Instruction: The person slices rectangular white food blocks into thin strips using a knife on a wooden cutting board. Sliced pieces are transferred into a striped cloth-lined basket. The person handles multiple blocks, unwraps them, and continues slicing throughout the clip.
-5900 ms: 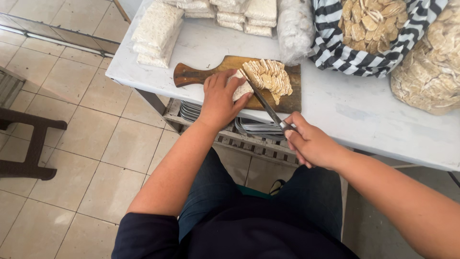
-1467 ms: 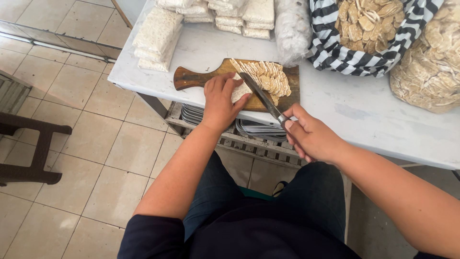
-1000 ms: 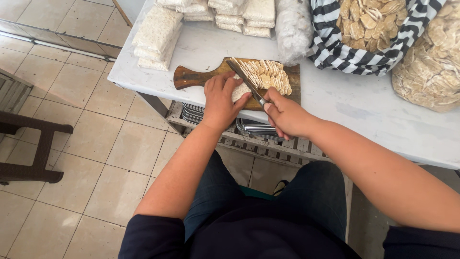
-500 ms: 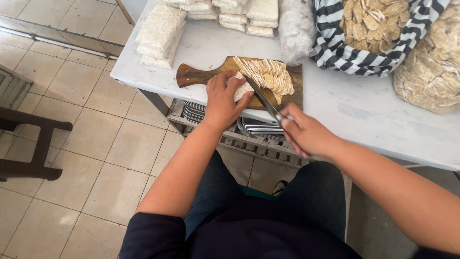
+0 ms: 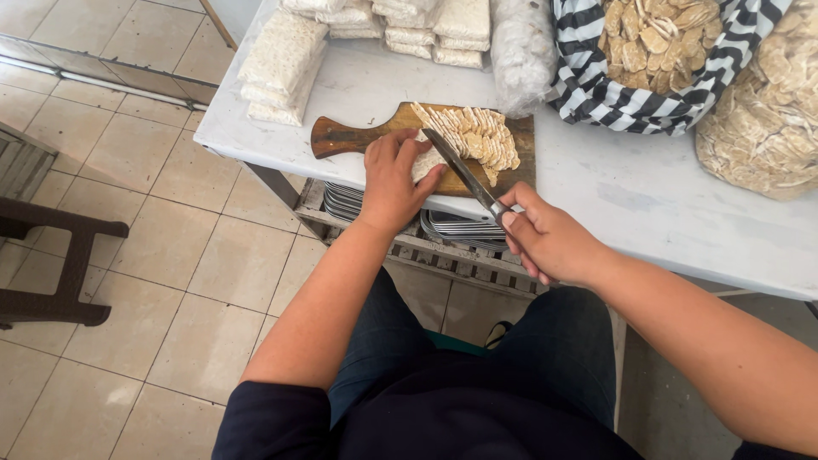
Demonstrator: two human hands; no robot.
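1. Left hand (image 5: 394, 175): fingers curled down over a pale block (image 5: 423, 162) on the board (image 5: 358, 136), pinning it flat.
2. Right hand (image 5: 550, 240): closed around the knife (image 5: 460, 170) handle; the blade runs just beside the left fingertips, at the block's cut face.
3. Slices (image 5: 479, 136) lie fanned beyond the blade.
4. Judgement: block looks light, firm yet crumbly; best held from above, fingertips tucked back from the edge.
5. Thin slices likely fragile; lift by their flat sides.
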